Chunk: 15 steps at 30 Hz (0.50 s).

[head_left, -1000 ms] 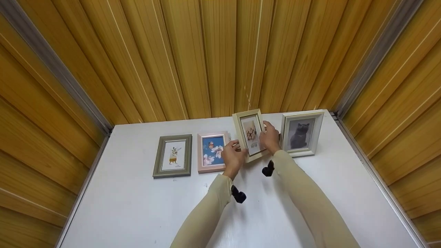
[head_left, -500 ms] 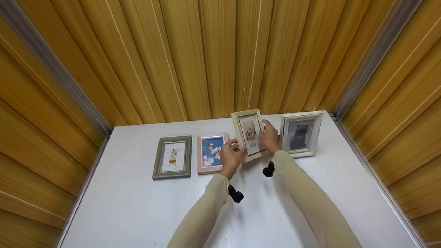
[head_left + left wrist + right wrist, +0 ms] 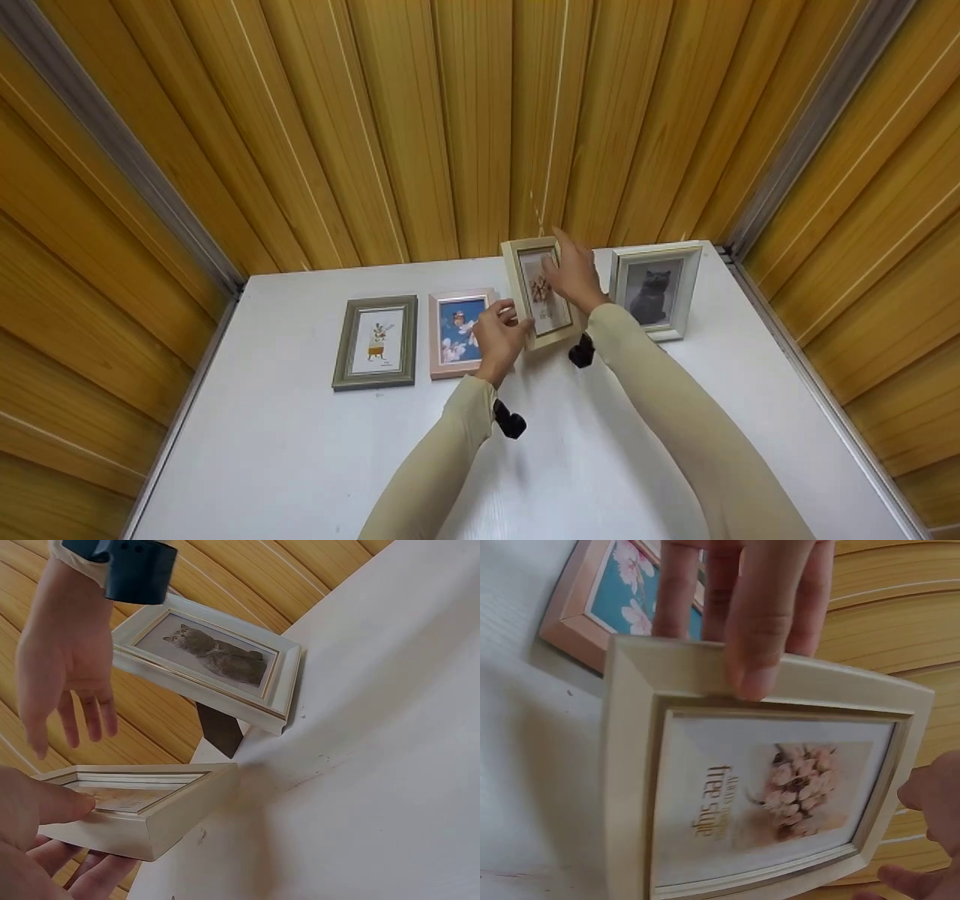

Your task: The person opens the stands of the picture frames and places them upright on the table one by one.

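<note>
A cream picture frame (image 3: 553,339), holding a print of pink flowers with lettering, is tilted above the white surface. My left hand (image 3: 501,339) grips its left edge near the lower corner. The thumb lies on the front and the fingers are behind, as the right wrist view shows. My right hand (image 3: 579,276) is beside the frame's upper right side in the head view. Its fingers are extended and apart from the frame (image 3: 191,806) in the left wrist view, where that right hand (image 3: 67,664) hangs above it. The frame's back is hidden.
A white frame with a grey cat picture (image 3: 684,326) stands to the right on a dark back support (image 3: 217,731). Left of my hands are a pink frame (image 3: 437,337) with blossoms and a green frame (image 3: 342,345). Wood-patterned panels (image 3: 472,112) line the back and sides.
My right hand has let go of the cream frame's right edge and moved up towards its top right corner. My left hand keeps its grip, shifted slightly left.
</note>
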Available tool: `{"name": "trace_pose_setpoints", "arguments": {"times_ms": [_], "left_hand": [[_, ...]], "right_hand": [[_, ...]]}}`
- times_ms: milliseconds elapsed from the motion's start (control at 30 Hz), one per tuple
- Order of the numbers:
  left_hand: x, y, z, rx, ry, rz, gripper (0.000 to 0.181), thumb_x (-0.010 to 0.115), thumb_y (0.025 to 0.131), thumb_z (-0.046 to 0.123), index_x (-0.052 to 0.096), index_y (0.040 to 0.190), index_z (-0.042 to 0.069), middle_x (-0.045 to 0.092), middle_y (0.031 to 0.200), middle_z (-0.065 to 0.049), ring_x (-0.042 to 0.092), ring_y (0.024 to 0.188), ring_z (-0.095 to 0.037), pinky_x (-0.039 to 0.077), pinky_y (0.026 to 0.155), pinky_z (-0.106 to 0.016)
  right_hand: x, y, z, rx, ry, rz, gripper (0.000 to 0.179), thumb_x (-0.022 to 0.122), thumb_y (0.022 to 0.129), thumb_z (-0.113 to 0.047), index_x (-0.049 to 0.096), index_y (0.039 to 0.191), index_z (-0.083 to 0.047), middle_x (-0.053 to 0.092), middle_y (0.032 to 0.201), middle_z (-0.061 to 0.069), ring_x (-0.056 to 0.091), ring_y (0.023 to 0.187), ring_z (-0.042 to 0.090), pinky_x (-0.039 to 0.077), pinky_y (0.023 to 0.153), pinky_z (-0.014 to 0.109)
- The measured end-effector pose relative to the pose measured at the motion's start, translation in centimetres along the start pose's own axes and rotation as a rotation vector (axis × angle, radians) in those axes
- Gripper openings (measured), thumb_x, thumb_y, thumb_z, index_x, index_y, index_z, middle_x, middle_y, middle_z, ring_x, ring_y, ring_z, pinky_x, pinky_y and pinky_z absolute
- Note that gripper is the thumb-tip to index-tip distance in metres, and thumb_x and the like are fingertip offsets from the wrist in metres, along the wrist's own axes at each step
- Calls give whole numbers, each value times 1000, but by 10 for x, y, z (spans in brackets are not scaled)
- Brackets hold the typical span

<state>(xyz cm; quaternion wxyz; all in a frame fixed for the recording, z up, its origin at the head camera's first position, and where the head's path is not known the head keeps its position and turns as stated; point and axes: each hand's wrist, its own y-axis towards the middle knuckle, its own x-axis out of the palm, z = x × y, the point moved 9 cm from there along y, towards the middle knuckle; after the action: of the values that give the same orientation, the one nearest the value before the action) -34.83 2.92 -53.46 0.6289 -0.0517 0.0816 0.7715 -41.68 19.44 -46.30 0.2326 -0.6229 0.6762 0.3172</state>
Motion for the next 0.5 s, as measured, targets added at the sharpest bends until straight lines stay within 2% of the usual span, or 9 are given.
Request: {"name": "trace_pose_setpoints", "arguments": {"times_ms": [133,233,300,500], "left_hand": [[-1,-1,0,4,24,12,40,85,78,-1,73,116,-1,77,104,-15,75,94,-23,61,82,-36],[-1,-1,0,-9,12,8,41,85,78,0,72,117,0,77,106,-14,75,95,-23,61,83,-36],[0,-2,0,-17,-4,-3,40,85,79,0,72,117,0,77,107,-14,75,97,-23,61,83,-36],[3,-2,7,-10,-43,-30,38,82,82,0,72,118,0,77,108,-13,74,97,-22,61,83,-37]], "right_hand": [[4,0,-19,-8,-9,-64,66,59,105,-33,31,162,-16,44,153,23,44,140,43,39,111,60],[8,-1,-31,-4,-26,-100,67,59,104,-38,31,162,-19,38,156,24,40,142,45,38,111,63],[11,-2,-38,-5,-34,-114,67,59,104,-40,31,162,-21,33,160,25,36,144,46,37,111,64],[20,-5,-55,-26,-46,-122,65,61,103,-39,35,160,-24,28,162,26,37,144,47,41,108,63]]}}
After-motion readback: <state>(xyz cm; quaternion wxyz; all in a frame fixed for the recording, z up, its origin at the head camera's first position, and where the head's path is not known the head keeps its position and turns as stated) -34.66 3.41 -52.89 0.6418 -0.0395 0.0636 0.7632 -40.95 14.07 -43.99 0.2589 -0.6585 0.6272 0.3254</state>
